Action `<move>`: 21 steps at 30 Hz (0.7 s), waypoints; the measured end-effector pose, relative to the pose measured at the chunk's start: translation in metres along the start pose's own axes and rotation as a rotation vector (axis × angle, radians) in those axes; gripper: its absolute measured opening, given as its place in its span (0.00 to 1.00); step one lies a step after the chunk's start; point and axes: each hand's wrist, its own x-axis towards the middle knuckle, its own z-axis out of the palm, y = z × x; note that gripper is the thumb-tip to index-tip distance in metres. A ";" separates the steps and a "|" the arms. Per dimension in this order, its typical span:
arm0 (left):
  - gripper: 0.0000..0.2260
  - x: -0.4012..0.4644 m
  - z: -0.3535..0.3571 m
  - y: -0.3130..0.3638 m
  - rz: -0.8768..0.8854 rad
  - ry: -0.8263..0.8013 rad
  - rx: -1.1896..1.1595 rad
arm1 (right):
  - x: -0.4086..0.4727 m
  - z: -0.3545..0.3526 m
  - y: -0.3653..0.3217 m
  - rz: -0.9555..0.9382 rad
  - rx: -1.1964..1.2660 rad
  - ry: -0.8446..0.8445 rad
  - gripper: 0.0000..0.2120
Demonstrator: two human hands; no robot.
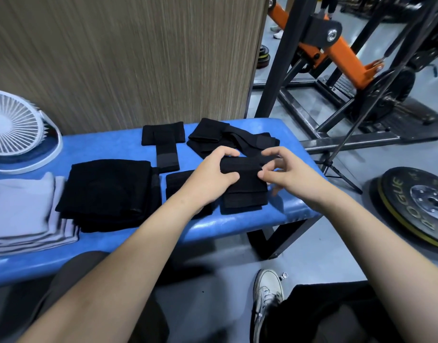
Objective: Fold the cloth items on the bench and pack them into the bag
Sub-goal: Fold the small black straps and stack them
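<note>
Worktop [109, 147], blue, padded: I log my left hand [214, 174] and right hand [286, 173] both pinching a black wrap [240, 167] at 1 o'clock; folded black cloths [106, 194] at 10 o'clock.

- You face a blue padded vinyl bench [109, 147] that runs from lower left to upper right on a dark metal frame.
- At its far left end stands a white round plastic fan [17, 131], tilted on its ring base.
- Just nearer you lies a stack of folded pale grey towels [25, 214].
- Touching that stack on its right is a large folded black cloth pile [106, 194].
- Toward the back edge sits a black T-shaped elastic wrap [163, 142].
- Beside it, at the right end, lies a loose heap of black straps [225, 139].
- Near the front right edge rests a folded black wrap bundle [242, 194], partly under your hands.
</note>
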 end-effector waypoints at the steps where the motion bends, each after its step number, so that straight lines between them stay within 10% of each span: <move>1: 0.17 -0.001 -0.003 0.001 0.010 0.027 0.034 | 0.001 0.001 -0.004 0.013 0.059 -0.036 0.21; 11: 0.17 -0.022 -0.040 -0.005 0.098 0.312 0.381 | 0.028 0.059 -0.045 0.043 0.251 -0.107 0.22; 21: 0.15 -0.044 -0.047 -0.019 0.056 0.170 0.574 | 0.036 0.081 -0.041 0.138 0.081 -0.216 0.20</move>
